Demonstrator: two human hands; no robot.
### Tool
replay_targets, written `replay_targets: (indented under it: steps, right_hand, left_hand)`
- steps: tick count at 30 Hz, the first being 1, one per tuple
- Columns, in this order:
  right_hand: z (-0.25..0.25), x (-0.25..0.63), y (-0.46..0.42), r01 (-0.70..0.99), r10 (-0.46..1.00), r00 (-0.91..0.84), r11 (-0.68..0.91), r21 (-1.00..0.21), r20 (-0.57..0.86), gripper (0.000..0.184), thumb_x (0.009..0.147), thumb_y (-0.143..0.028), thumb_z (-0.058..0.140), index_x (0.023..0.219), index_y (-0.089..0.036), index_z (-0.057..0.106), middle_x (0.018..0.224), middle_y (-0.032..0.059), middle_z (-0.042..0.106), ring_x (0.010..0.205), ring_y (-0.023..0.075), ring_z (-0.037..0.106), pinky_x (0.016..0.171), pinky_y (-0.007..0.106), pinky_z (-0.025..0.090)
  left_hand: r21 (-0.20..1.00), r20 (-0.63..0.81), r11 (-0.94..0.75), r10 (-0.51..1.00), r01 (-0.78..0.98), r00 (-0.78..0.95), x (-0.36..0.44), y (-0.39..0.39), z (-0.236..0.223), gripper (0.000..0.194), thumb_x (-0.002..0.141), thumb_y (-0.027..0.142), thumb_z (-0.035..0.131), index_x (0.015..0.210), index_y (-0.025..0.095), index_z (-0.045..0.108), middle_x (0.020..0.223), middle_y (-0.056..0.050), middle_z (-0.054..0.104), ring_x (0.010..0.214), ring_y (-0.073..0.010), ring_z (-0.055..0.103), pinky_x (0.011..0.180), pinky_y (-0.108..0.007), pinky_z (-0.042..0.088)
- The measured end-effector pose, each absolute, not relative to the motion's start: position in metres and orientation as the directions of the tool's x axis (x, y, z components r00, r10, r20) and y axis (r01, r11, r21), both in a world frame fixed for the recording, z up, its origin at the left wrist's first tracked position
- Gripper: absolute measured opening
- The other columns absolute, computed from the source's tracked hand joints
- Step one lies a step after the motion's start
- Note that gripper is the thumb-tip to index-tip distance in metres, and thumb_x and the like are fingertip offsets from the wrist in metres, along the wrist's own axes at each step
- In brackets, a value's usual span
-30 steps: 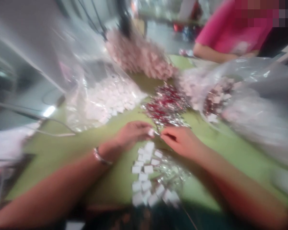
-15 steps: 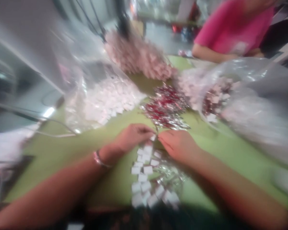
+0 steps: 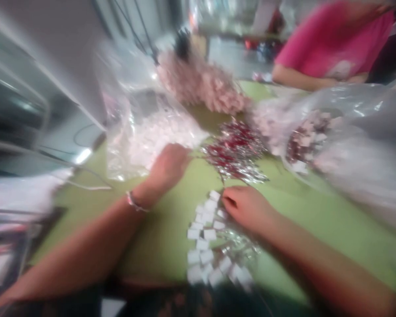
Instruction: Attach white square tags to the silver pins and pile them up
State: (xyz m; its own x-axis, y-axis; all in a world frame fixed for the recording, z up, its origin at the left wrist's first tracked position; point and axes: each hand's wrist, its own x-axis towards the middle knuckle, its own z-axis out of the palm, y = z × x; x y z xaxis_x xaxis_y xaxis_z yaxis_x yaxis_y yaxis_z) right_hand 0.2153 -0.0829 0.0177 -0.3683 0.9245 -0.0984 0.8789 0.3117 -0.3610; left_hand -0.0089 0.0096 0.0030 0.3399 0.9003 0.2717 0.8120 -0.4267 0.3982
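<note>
My left hand [image 3: 171, 165] is over the front edge of a clear plastic bag [image 3: 117, 152] that holds a heap of small white pieces [image 3: 148, 130]. Its fingertips are turned away and blurred, so what they hold, if anything, cannot be seen. Lower down, my right hand [image 3: 246, 204] has its fingers pinched together beside a small white square tag [image 3: 214, 195]. Whatever it grips is too small to make out. A pile of red and silver tinsel-like stems [image 3: 236, 152] lies just beyond it. Several white tags [image 3: 199, 244] lie in rows nearer me, with shiny clear strips [image 3: 240, 242] beside them.
Pale pink bundles [image 3: 204, 86] stand at the back of the green table [image 3: 145, 237]. A large clear bag [image 3: 359, 145] with white and dark red pieces covers the right side. Across the table sits a person in a pink shirt [image 3: 333, 42]. A thin cable [image 3: 95, 187] crosses the left edge.
My left hand has left the spot beside my right hand and moved up and left to the bag of white pieces. The white tag between them now lies at the top of the rows.
</note>
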Motion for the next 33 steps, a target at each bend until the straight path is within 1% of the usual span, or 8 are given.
replay_targets:
  steps: [4, 10, 13, 16, 19, 21, 27, 33]
  right_hand:
    - [0.02, 0.214, -0.087, 0.829, 0.881, -0.459, 0.376, -0.415, -0.119, 0.021, 0.085, -0.024, 0.052, 0.066, -0.017, 0.059, 0.072, 0.0015, 0.058, 0.063, 0.0107, 0.046, 0.058, 0.026, 0.026]
    - [0.027, 0.236, -0.067, 0.85, 0.896, -0.426, 0.348, -0.395, -0.127, 0.024, 0.088, -0.026, 0.051, 0.072, -0.02, 0.067, 0.07, 0.0007, 0.064, 0.062, 0.0119, 0.05, 0.059, 0.026, 0.031]
    - [0.017, 0.251, -0.051, 0.918, 0.953, -0.297, 0.304, -0.254, 0.066, 0.021, 0.091, -0.024, 0.049, 0.093, -0.021, 0.07, 0.09, 0.0049, 0.067, 0.077, 0.0162, 0.056, 0.065, 0.028, 0.036]
    - [0.003, 0.258, -0.043, 0.937, 0.943, -0.311, 0.325, -0.128, 0.122, 0.023, 0.093, -0.024, 0.047, 0.101, -0.021, 0.069, 0.1, 0.0075, 0.064, 0.085, 0.0186, 0.056, 0.066, 0.029, 0.037]
    - [-0.005, 0.257, -0.043, 0.929, 0.93, -0.337, 0.354, -0.107, 0.149, 0.023, 0.094, -0.024, 0.046, 0.095, -0.02, 0.069, 0.098, 0.0091, 0.064, 0.086, 0.0198, 0.057, 0.068, 0.029, 0.039]
    - [-0.007, 0.258, -0.042, 0.91, 0.914, -0.345, 0.382, -0.163, 0.213, 0.023, 0.094, -0.024, 0.047, 0.092, -0.019, 0.069, 0.095, 0.0089, 0.064, 0.085, 0.0197, 0.057, 0.069, 0.03, 0.041]
    - [0.003, 0.274, -0.03, 0.84, 0.831, -0.144, 0.389, -0.377, 0.537, 0.016, 0.093, -0.024, 0.048, 0.09, -0.02, 0.064, 0.093, 0.0069, 0.064, 0.086, 0.0185, 0.059, 0.079, 0.031, 0.045]
    - [0.02, 0.271, -0.04, 0.797, 0.83, 0.107, 0.257, -0.546, 0.548, 0.016, 0.093, -0.028, 0.048, 0.093, -0.021, 0.062, 0.088, 0.0043, 0.069, 0.072, 0.0161, 0.059, 0.069, 0.029, 0.045]
  left_hand:
    - [0.064, 0.229, -0.386, 0.903, 0.92, 0.363, -0.034, 0.035, 0.0, 0.028, 0.088, 0.021, 0.043, 0.091, 0.011, 0.069, 0.091, -0.018, 0.062, 0.095, -0.0324, 0.053, 0.086, -0.047, 0.043]
    - [0.069, 0.223, -0.398, 0.9, 0.915, 0.375, -0.034, 0.032, -0.001, 0.027, 0.086, 0.02, 0.043, 0.078, 0.013, 0.067, 0.087, -0.017, 0.063, 0.091, -0.0312, 0.054, 0.082, -0.044, 0.044]
    - [0.173, 0.262, -0.38, 0.907, 0.909, 0.329, -0.026, 0.024, 0.004, 0.029, 0.089, 0.023, 0.041, 0.087, 0.014, 0.069, 0.093, -0.015, 0.066, 0.093, -0.0298, 0.057, 0.084, -0.043, 0.044]
    - [0.466, 0.245, -0.358, 0.931, 0.81, 0.27, -0.014, 0.013, 0.004, 0.028, 0.089, 0.03, 0.047, 0.099, 0.016, 0.07, 0.095, -0.01, 0.067, 0.087, -0.0246, 0.06, 0.08, -0.037, 0.046]
    - [0.807, 0.067, -0.234, 0.948, 0.542, 0.311, 0.001, 0.001, -0.003, 0.032, 0.087, 0.034, 0.054, 0.112, 0.018, 0.067, 0.082, -0.004, 0.067, 0.068, -0.0156, 0.059, 0.066, -0.029, 0.048]
    - [0.92, -0.045, -0.112, 0.923, 0.376, 0.383, 0.01, -0.006, -0.011, 0.038, 0.086, 0.035, 0.056, 0.121, 0.02, 0.062, 0.075, -0.002, 0.066, 0.059, -0.0126, 0.057, 0.059, -0.026, 0.048]
    - [0.967, -0.132, 0.001, 0.858, 0.256, 0.496, 0.025, -0.023, -0.022, 0.027, 0.081, 0.032, 0.065, 0.103, 0.019, 0.07, 0.083, -0.005, 0.072, 0.073, -0.0153, 0.066, 0.068, -0.027, 0.053]
    - [0.983, -0.172, 0.109, 0.838, 0.15, 0.518, 0.023, -0.021, -0.024, 0.031, 0.082, 0.034, 0.065, 0.108, 0.017, 0.069, 0.077, -0.006, 0.072, 0.066, -0.0135, 0.065, 0.066, -0.027, 0.053]
